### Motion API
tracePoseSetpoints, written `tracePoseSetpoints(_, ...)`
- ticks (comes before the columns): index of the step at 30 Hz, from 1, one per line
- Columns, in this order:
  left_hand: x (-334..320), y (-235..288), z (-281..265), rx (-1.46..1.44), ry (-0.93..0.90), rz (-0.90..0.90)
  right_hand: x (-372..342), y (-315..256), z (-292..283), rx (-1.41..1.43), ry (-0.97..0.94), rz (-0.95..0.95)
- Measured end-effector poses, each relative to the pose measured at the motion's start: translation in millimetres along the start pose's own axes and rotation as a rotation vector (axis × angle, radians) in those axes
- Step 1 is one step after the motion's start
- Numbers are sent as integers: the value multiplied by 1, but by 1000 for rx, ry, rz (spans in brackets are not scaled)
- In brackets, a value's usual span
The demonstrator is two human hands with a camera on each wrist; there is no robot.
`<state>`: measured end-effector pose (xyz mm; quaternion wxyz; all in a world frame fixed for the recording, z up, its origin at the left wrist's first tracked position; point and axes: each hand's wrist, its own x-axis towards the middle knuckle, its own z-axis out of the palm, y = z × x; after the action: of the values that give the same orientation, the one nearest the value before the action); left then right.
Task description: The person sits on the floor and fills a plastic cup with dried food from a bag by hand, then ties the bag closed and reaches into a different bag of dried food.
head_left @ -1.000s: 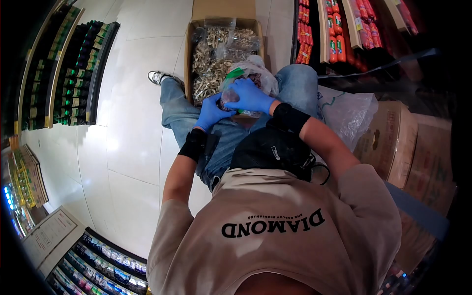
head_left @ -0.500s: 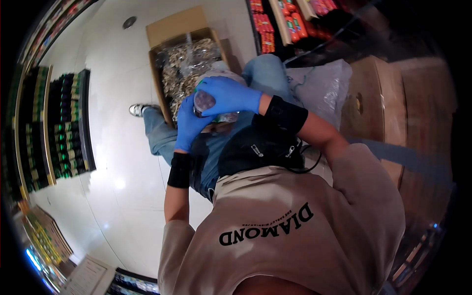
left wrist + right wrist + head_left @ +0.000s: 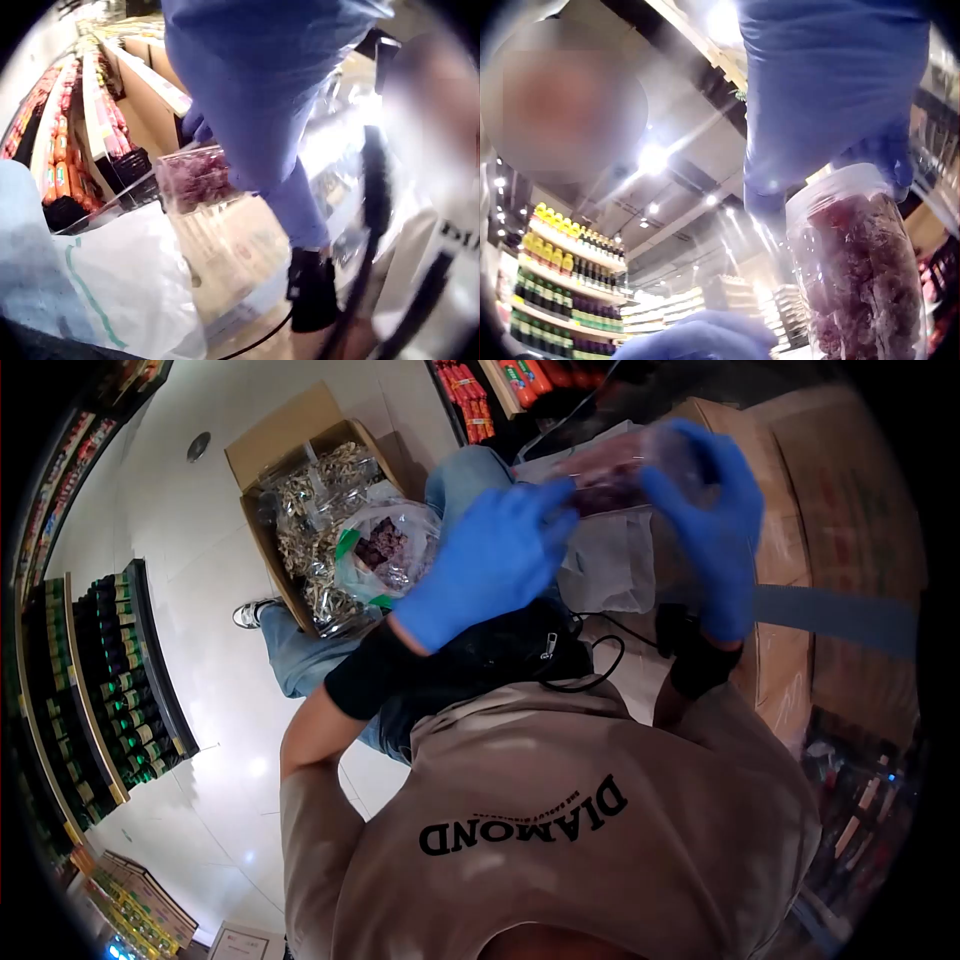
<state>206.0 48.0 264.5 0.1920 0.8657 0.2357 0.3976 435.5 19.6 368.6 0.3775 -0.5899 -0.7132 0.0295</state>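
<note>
A clear plastic jar [image 3: 612, 472] packed with dark reddish-purple pieces is held sideways over the person's right side in the head view. My right hand [image 3: 712, 525], in a blue glove, grips its lid end; the right wrist view shows thumb and fingers around the top of the jar [image 3: 859, 277], by its whitish lid. My left hand [image 3: 495, 560], also gloved, reaches across the lap, its fingers stretched to the jar's other end and blurred. An opened plastic bag [image 3: 415, 525] of similar purple pieces lies beside the left forearm, on the edge of a cardboard box.
The cardboard box [image 3: 280, 450] holds clear bags of dried brownish pieces [image 3: 320, 490]. Large taped cartons [image 3: 845, 540] stand at the right, near a white plastic bag [image 3: 605, 565]. Bottle shelves [image 3: 130, 680] line the left; red sausage packs [image 3: 465, 395] fill a rack ahead.
Both hands have moved from beside the opened bag to the right with the jar. The jar now lies sideways, gripped by the right hand. The view has turned right.
</note>
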Motion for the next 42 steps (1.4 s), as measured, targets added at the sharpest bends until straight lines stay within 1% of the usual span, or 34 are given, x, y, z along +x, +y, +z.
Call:
tracePoseSetpoints(2,17,4,23,-2,-180,154,-5,10,-17,-178,154,157)
tracePoseSetpoints(3,24,5,38,-7,-184,163,-6,15,-19,-184,161,163)
tracePoseSetpoints(5,29,7,71,-112,-317,352,-12,31,-18,-304,321,199)
tracePoseSetpoints(6,29,4,87,-117,-322,358,-15,36,-14,-309,326,206)
tracePoseSetpoints(8,24,-12,120,132,-550,244,-18,45,2,-350,356,250)
tracePoseSetpoints(9,20,-25,130,130,-555,252,-20,51,9,-353,361,257)
tracePoseSetpoints(11,10,-50,138,110,-532,58,-24,63,23,-283,274,304)
tracePoseSetpoints(12,6,-58,129,171,-452,103,-27,70,31,-287,257,276)
tracePoseSetpoints(13,2,-63,117,226,-370,152,-31,74,38,-299,270,292)
tracePoseSetpoints(15,12,-50,72,307,-486,162,-39,79,53,-150,171,298)
tracePoseSetpoints(16,16,-42,55,292,-490,177,-42,82,60,-166,177,311)
tracePoseSetpoints(18,20,-30,34,438,-548,104,-45,89,77,-115,46,305)
tracePoseSetpoints(19,19,-28,32,425,-549,118,-50,95,90,-87,55,303)
tracePoseSetpoints(21,19,-28,31,413,-402,186,-62,113,121,-44,-46,325)
tracePoseSetpoints(22,17,-27,33,435,-386,239,-67,122,133,-46,-40,329)
tracePoseSetpoints(24,17,-25,38,399,-413,243,-73,141,154,-137,-218,379)
tracePoseSetpoints(26,16,-22,42,368,-440,239,-86,171,191,-158,-193,398)
tracePoseSetpoints(28,16,-23,47,316,-446,284,-80,182,206,-174,-169,410)
tracePoseSetpoints(30,14,-26,51,316,-436,282,-76,190,215,-98,-278,508)
tracePoseSetpoints(31,14,-27,51,310,-421,285,-75,204,225,-89,-277,500)
tracePoseSetpoints(33,16,-27,49,307,-387,268,-85,245,250,-245,-490,619)
tracePoseSetpoints(34,17,-29,48,293,-350,255,-90,255,251,-201,-496,570)
tracePoseSetpoints(35,16,-32,47,297,-350,255,-97,278,260,-199,-494,567)
tracePoseSetpoints(36,15,-36,47,258,-346,234,-104,307,274,-103,-475,579)
tracePoseSetpoints(37,15,-40,46,218,-341,216,-99,311,270,-11,-454,590)
tracePoseSetpoints(38,15,-42,44,217,-339,220,-94,318,260,-60,-637,629)
tracePoseSetpoints(39,15,-42,40,193,-316,200,-85,308,246,-63,-635,631)
tracePoseSetpoints(41,14,-42,39,169,-290,182,-66,273,218,-310,-545,318)
tracePoseSetpoints(42,13,-43,40,134,-277,185,-44,232,190,-574,-598,227)
